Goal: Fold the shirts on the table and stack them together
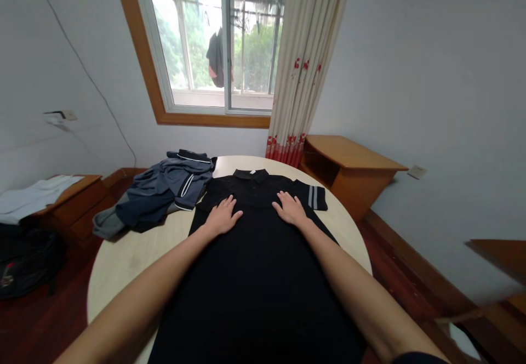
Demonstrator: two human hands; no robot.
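Pressing on black polo shirt [257, 254] with left hand [223, 216] at 11 o'clock, right hand [291, 208] at 1; both open, palms down. Spread over round table [127, 265], with collar [250, 175] toward 12, grey-striped sleeve [317, 197] at 1. Heaped at 10, just beside shirt: dark clothes [158, 191].

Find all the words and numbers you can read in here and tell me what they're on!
There are none I can read.
White label in the collar of the black shirt: too small to read.
Pale mark on the black bag at the left: too blurred to tell if it has letters.
Red marks on the curtain: they look like a flower pattern, not words.
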